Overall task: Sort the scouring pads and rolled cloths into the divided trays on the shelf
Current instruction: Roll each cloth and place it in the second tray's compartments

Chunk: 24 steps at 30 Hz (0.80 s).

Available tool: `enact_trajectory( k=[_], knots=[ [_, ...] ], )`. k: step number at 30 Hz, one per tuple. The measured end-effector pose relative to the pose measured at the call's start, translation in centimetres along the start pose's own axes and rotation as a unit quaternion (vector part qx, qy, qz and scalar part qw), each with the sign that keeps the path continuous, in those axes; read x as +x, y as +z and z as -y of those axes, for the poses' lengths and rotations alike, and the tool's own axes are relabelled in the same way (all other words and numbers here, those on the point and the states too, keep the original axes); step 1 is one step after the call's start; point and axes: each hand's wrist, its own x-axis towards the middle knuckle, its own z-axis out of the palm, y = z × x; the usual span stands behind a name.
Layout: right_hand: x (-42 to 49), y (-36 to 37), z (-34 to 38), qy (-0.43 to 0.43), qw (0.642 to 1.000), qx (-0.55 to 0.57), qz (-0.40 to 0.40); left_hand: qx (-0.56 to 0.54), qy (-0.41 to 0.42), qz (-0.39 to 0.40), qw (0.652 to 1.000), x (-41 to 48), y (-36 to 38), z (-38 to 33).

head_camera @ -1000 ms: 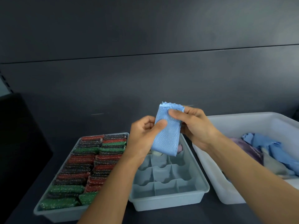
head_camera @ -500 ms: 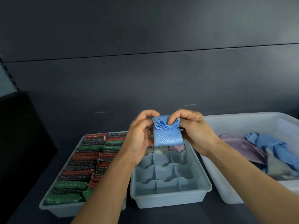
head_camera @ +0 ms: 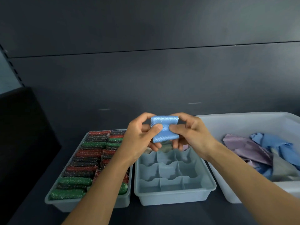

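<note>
Left hand [head_camera: 139, 140] and right hand [head_camera: 191, 135] both pinch the folded blue cloth [head_camera: 164, 129], thumbs pressing its middle, likely compacting it to fit a cell. It hangs above the divided tray [head_camera: 175, 190]. Pads [head_camera: 84, 161] fill the left tray; loose cloths [head_camera: 253, 148] wait in the bin.

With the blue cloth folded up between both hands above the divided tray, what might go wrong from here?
1. The blue cloth is pinched only by fingertips of the left hand and right hand; it may spring open.
2. The hands hide the divided tray's back row, so the cloth could land in a filled cell.
</note>
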Motion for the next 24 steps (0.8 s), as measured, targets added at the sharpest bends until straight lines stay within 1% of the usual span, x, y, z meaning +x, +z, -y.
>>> enact_trajectory(
  k=[2,4,6,8,9,10,12,14,17,19,21,24],
  knots=[
    [0.2,0.1,-0.4,0.007,0.996,0.086,0.002,-0.061,-0.01,0.021,0.998,-0.1,-0.6,0.6],
    [0.5,0.5,-0.7,0.026,0.99,0.14,0.005,-0.131,-0.042,0.052,0.989,0.0,-1.4,1.1],
    [0.9,0.9,-1.1,0.048,0.986,0.158,0.01,-0.155,-0.079,0.08,0.981,0.2,-2.3,1.5],
    [1.4,1.1,-1.4,0.076,0.986,0.149,0.012,-0.154,-0.113,0.099,0.977,0.5,-3.2,1.8],
    [1.6,1.2,-1.6,0.091,0.988,0.123,0.012,-0.138,-0.125,0.106,0.977,0.7,-3.7,1.9],
    [1.7,1.3,-1.9,0.096,0.992,0.08,0.011,-0.099,-0.127,0.11,0.981,0.8,-4.1,1.9],
    [1.9,1.7,-2.8,0.081,0.996,-0.02,0.003,0.031,-0.109,0.116,0.987,1.0,-4.8,2.3],
    [2.3,2.2,-3.8,0.071,0.993,-0.09,0.004,0.126,-0.1,0.128,0.979,1.3,-5.4,3.3],
    [3.3,2.6,-5.6,0.103,0.977,-0.186,0.01,0.185,-0.095,0.146,0.967,1.4,-5.4,4.8],
    [3.8,2.9,-6.7,0.098,0.965,-0.241,0.03,0.235,-0.09,0.144,0.957,1.6,-5.1,5.5],
    [4.3,3.3,-7.9,0.088,0.957,-0.272,0.043,0.288,-0.08,0.132,0.945,1.9,-4.6,6.3],
    [4.9,3.5,-9.2,0.122,0.945,-0.301,0.05,0.361,-0.074,0.126,0.921,2.0,-4.5,7.6]
  ],
)
